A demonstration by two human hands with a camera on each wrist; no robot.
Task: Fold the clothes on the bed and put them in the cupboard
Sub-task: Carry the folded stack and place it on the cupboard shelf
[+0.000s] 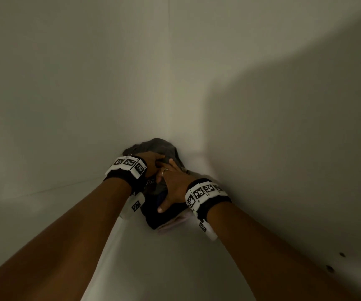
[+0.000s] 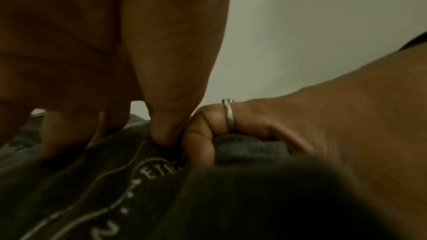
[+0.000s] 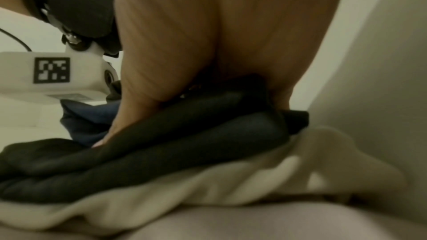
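Observation:
A stack of folded clothes lies deep in the corner of a white cupboard shelf (image 1: 153,268). On top is a grey garment (image 1: 162,146) with a printed dark grey shirt (image 2: 104,180). Below are a black garment (image 1: 166,216) (image 3: 161,152) and a cream one (image 3: 231,189) at the bottom. My left hand (image 1: 151,164) presses its fingertips (image 2: 171,125) down on the top of the stack. My right hand (image 1: 173,183), which wears a ring, touches the left hand. Its thumb lies over the black fold and its fingers curl into the cloth (image 3: 208,43).
The cupboard's right side wall (image 1: 283,148) stands right against the stack, with small holes (image 1: 329,268) near its front. The back wall meets the left wall in a seam (image 1: 168,61) above the clothes. A navy garment (image 3: 87,116) shows inside the stack.

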